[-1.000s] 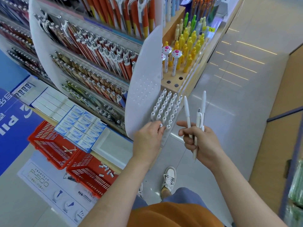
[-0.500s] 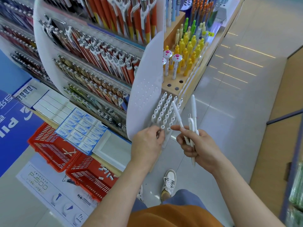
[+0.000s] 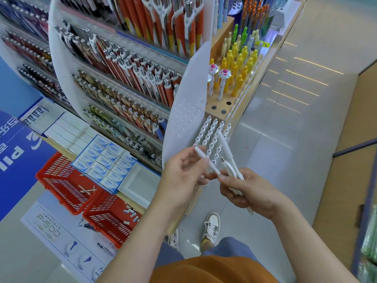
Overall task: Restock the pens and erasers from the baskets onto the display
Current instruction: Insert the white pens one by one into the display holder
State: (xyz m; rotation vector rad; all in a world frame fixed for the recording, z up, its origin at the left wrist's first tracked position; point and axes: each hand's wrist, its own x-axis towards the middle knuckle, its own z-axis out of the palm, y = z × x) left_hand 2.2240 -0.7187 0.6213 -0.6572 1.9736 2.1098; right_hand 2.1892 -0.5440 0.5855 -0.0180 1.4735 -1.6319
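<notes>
Pens come first. One thin white plastic pen (image 3: pixel 206 159) lies slanted in my left hand (image 3: pixel 183 176), and my curled fingers pinch it. Its low end is right by the fingertips of my right hand (image 3: pixel 251 193). I cannot tell if they touch it.

My right hand is wrapped tight round a small bunch of white plastic pens (image 3: pixel 226 153). They poke up and to the left, out of my fist.

Just behind both hands is a rack full of white pens with shiny tips (image 3: pixel 208 137). It sits at the bottom corner of the big pen display. Yellow and green pens (image 3: pixel 238 62) stand in a wooden block above it.

Down on the floor to the left are two red plastic baskets, touching each other. The far red basket (image 3: pixel 61 180) has a few pens in it. The near red basket (image 3: pixel 106 223) has little white erasers (image 3: pixel 130 213) in it. Blue and white eraser boxes (image 3: pixel 104 158) lie on the low shelf just above the baskets.
</notes>
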